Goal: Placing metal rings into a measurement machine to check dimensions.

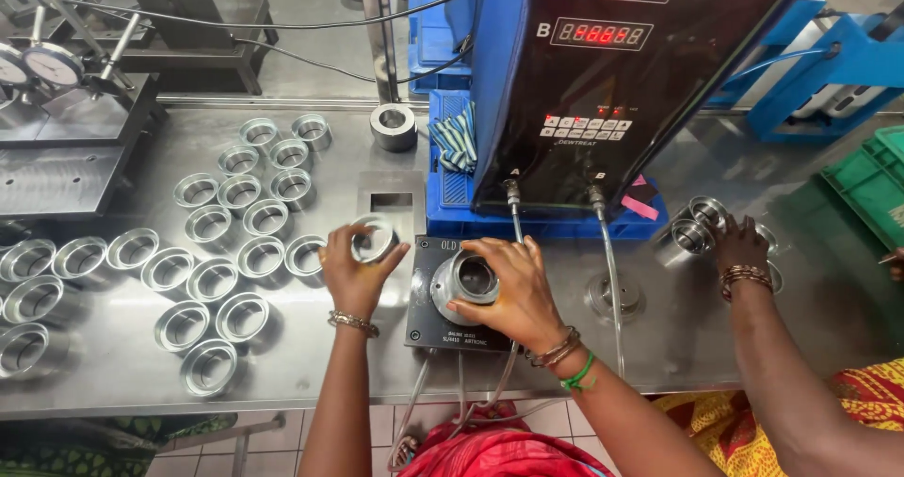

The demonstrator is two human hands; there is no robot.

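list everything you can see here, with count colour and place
loose metal rings: about twenty, silver, table left
ring: one, silver, in left hand
ring: one, silver, on dark gauge block under right hand
thick ring: one, grey, table rear
display unit: one, black and blue, rear centre
dial gauges: two, white-faced, far left
crate: one, green, right edge
co-worker's hand: one, on rings at right
left hand: fingers around ring
right hand: fingers on block's ring

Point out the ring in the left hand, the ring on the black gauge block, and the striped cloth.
Ring in left hand (374, 239), head view, its rim.
Ring on gauge block (468, 281), head view, its flange.
Striped cloth (457, 138), head view, its folds.
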